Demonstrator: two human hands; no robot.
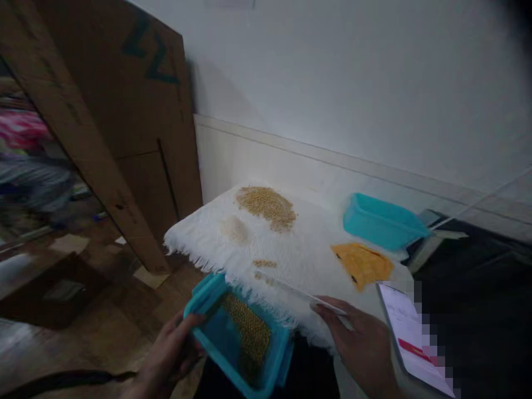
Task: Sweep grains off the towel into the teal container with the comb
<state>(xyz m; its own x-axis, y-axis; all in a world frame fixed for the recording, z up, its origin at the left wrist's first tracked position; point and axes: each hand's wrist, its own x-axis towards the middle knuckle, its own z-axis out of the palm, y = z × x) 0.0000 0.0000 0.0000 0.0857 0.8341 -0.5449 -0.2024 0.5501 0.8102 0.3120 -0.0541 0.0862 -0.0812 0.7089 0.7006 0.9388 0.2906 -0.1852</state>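
My left hand [174, 346] grips the near left rim of a blue plastic bin [220, 335], tilted just below the table's front edge. Dried soybeans [248, 327] lie along one side inside it. My right hand [361, 341] is closed around a slim white tool [299, 291], its far end close to a few loose beans [265, 264] on the white fringed cloth [307, 249]; blur hides the tool's exact kind. Farther back on the cloth spreads a larger pile of soybeans [266, 204]. Beside it sits a small heap of pale grains [235, 228].
A second blue bin [382, 221] stands at the table's back right, with a yellow cloth [361, 263] in front. A lit phone [409, 338] lies by my right hand. At left rises a tall cardboard box [137, 122]; a wall [332, 72] closes the back.
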